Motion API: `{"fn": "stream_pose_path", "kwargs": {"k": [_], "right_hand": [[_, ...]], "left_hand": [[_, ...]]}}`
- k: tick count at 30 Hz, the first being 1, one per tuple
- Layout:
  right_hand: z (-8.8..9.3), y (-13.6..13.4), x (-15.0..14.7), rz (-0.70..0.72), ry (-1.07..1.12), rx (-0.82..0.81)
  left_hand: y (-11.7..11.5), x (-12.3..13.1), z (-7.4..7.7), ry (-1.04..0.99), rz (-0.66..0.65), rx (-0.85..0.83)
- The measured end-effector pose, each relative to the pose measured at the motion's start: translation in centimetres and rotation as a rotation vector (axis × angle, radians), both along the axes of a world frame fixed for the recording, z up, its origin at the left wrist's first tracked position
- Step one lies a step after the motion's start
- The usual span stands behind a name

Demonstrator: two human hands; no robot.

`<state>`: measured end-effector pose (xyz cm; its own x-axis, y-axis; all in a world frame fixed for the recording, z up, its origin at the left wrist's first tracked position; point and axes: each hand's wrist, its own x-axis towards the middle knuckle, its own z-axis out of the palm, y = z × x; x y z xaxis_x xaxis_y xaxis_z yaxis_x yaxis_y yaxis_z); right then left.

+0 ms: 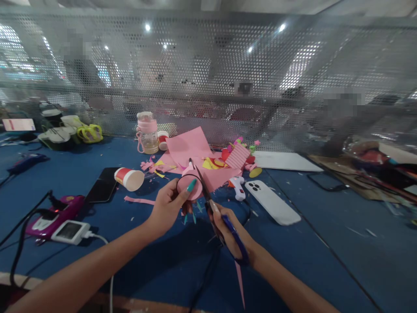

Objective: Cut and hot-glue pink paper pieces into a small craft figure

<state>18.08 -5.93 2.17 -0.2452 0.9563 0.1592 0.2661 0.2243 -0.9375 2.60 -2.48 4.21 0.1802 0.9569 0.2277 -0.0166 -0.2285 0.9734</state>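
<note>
Between the thumb and fingers of my left hand (170,196) is a round pink paper piece (185,187) with a dark line around its edge. Long teal nails show on that hand, the thumb lying across the front of the piece. My right hand (230,224) is closed around the scissors (235,237), which have dark blue handles. Their blades are parted and point up and away, close to the right edge of the round piece. Whether they touch it I cannot tell. Behind both hands lie pink paper sheets (189,145). A thin pink strip (239,282) hangs below my right hand.
Left lie a paper cup (129,179), a black phone (102,186) and a purple power strip (70,208) with cables. A pink-lidded bottle (148,134) stands behind. Rightward are a white glue gun (239,188) and a white phone (273,202). A perforated metal screen (202,65) borders the table.
</note>
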Motion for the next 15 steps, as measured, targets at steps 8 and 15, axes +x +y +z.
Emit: {"fn": "stream_pose_path", "kwargs": {"k": [8, 15], "right_hand": [[0.07, -0.02, -0.17, -0.016, 0.004, 0.011], [-0.43, 0.22, 0.04, 0.025, -0.017, 0.053]], "left_hand": [[0.1, -0.08, -0.29, -0.026, -0.008, 0.001], [0.12, -0.11, -0.38, -0.039, -0.023, -0.024]]}}
